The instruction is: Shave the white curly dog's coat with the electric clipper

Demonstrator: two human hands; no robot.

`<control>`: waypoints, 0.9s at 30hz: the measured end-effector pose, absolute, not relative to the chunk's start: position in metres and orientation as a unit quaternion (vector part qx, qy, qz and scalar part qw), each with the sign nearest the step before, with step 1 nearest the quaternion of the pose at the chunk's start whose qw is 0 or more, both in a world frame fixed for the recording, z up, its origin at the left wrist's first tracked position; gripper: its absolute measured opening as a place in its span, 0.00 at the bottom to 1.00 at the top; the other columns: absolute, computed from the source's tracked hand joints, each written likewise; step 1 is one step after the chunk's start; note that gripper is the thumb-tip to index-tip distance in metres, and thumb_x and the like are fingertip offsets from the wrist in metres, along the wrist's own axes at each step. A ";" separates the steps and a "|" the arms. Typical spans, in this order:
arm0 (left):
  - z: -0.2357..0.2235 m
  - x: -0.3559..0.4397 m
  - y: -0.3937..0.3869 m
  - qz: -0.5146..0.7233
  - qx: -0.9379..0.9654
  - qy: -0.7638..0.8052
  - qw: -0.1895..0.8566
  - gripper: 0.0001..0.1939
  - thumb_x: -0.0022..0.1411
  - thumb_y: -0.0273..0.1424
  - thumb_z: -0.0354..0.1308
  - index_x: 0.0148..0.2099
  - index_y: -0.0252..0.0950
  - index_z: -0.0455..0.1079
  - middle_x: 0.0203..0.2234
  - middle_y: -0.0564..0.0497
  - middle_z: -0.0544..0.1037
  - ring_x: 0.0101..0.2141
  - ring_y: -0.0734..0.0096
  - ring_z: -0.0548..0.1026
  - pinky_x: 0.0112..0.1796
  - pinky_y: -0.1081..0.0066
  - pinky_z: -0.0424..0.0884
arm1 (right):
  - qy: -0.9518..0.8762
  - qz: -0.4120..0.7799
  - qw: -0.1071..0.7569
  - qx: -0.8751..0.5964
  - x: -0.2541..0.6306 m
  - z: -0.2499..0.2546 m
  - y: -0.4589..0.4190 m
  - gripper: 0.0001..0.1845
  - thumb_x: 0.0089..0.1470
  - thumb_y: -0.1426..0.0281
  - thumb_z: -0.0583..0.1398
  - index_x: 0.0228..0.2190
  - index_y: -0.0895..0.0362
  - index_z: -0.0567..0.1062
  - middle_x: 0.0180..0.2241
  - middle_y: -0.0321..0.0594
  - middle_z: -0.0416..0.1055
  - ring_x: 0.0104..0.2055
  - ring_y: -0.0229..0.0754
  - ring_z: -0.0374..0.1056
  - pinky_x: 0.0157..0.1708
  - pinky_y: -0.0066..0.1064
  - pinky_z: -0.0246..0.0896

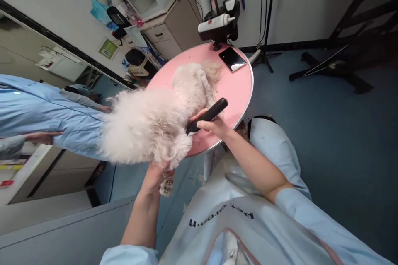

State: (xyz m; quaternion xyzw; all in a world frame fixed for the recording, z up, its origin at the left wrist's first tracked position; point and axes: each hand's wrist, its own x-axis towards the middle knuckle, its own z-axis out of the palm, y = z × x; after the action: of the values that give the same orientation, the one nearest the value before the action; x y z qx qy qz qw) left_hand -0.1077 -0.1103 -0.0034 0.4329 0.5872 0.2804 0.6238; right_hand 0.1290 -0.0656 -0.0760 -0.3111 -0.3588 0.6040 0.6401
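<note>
A fluffy white dog (pixel 149 116) is on the round pink grooming table (pixel 236 91), its head end toward the left and past the table's edge. My right hand (pixel 214 126) is closed around a black hair clipper (pixel 211 114), whose lower end meets the fur by the dog's front leg. Under the dog's chest, my left hand (pixel 160 169) grips a front leg, with the paw (pixel 167 185) hanging out below. Fur covers most of the left fingers.
A dark phone (pixel 232 59) lies on the table's far side. Beyond it, a white bottle (pixel 216 22) rests on a black holder. Another person in a blue coat (pixel 46 112) stands at left. A cabinet (pixel 171 25) and black stand (pixel 265 56) are behind the table.
</note>
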 end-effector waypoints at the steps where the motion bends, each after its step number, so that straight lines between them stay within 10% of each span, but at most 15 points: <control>1: 0.000 -0.104 -0.112 0.297 0.412 0.574 0.643 0.28 0.43 0.41 0.73 0.41 0.38 0.64 0.18 0.63 0.64 0.16 0.85 0.57 0.18 0.80 0.55 | -0.397 0.606 0.616 -0.311 0.126 -0.079 -0.070 0.17 0.38 0.66 0.68 0.32 0.57 0.75 0.30 0.36 0.75 0.26 0.34 0.65 0.23 0.26 0.59; 5: 0.014 -0.091 -0.116 0.325 0.373 0.544 0.678 0.24 0.44 0.39 0.73 0.34 0.38 0.61 0.14 0.64 0.55 0.13 0.85 0.52 0.16 0.80 0.50 | -0.441 0.605 0.591 -0.301 0.124 -0.084 -0.087 0.19 0.33 0.68 0.70 0.31 0.57 0.74 0.28 0.35 0.72 0.31 0.38 0.68 0.32 0.31 0.65; 11: 0.036 -0.081 -0.114 0.323 0.332 0.544 0.699 0.26 0.47 0.36 0.69 0.24 0.38 0.50 0.13 0.62 0.49 0.13 0.83 0.52 0.15 0.79 0.51 | -0.280 0.443 0.780 -0.342 0.132 -0.057 -0.089 0.12 0.44 0.63 0.65 0.31 0.55 0.73 0.32 0.37 0.74 0.32 0.39 0.69 0.33 0.32 0.67; 15: 0.051 -0.070 -0.115 0.337 0.284 0.551 0.709 0.23 0.47 0.34 0.67 0.23 0.38 0.51 0.13 0.62 0.45 0.13 0.84 0.48 0.15 0.79 0.54 | -0.429 0.425 0.702 -0.377 0.117 -0.058 -0.098 0.13 0.38 0.69 0.67 0.31 0.55 0.75 0.30 0.36 0.74 0.33 0.42 0.70 0.39 0.37 0.67; 27: 0.035 -0.063 -0.118 0.284 0.330 0.531 0.727 0.24 0.58 0.38 0.62 0.23 0.38 0.49 0.13 0.62 0.44 0.12 0.82 0.49 0.16 0.79 0.54 | -0.265 0.550 0.753 -0.245 0.156 -0.060 -0.075 0.19 0.36 0.63 0.69 0.31 0.55 0.71 0.30 0.36 0.78 0.18 0.30 0.59 0.15 0.24 0.54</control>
State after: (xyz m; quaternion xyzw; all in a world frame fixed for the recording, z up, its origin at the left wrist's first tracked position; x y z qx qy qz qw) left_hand -0.0631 -0.1181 0.0350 0.3301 0.5312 0.2843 0.7266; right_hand 0.1563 -0.0746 -0.0597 -0.2453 -0.2648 0.5503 0.7529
